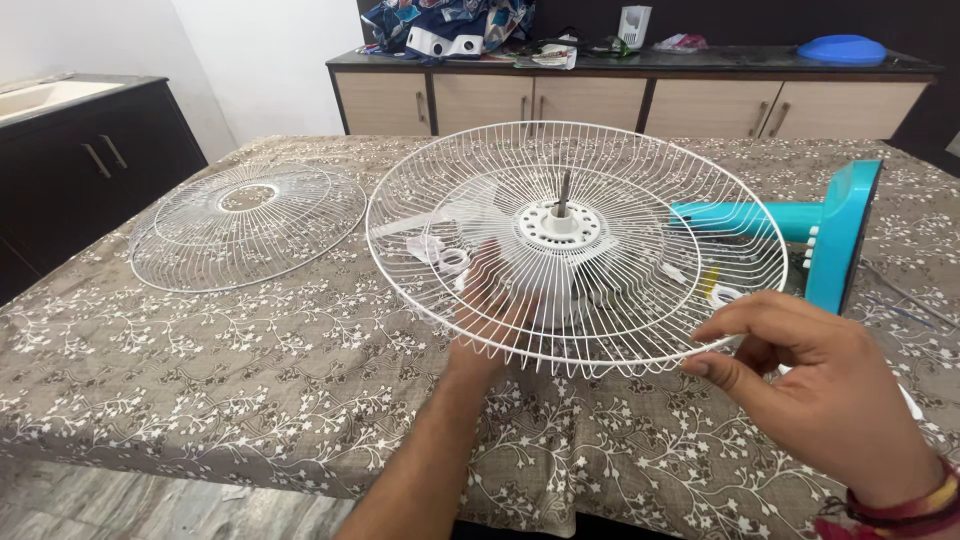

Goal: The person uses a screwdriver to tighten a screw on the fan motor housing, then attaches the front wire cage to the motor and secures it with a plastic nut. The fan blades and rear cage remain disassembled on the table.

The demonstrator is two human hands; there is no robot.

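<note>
Where the patterned surface (250,350) begins at far left, a loose grille (248,225) lies flat, dome up, untouched and well apart from both hands.

Next, left hand (492,310): reaches under the rear guard (577,245), seen through the wires, near the motor housing (562,300). Grip state cannot be told; the fingers are blurred behind the mesh.

Centre, rear guard: round white wire cage seated on the motor, tilted with its near rim raised off the surface and its open face up and slightly toward the wearer. Shaft (564,193) stands nearly upright through the hub, marking the fan's axis; the guard itself has no long axis, being circular.

Right hand (810,375): thumb and forefinger pinched closed on the guard's near-right rim wire.

Far right: teal stand (800,225) lying on its side, its column running left to right into the motor, base on edge.

Handling note, as a judgement: support the motor from beneath, keep the rim pinch light to avoid bending wires, and keep the guard centred on the shaft.
</note>
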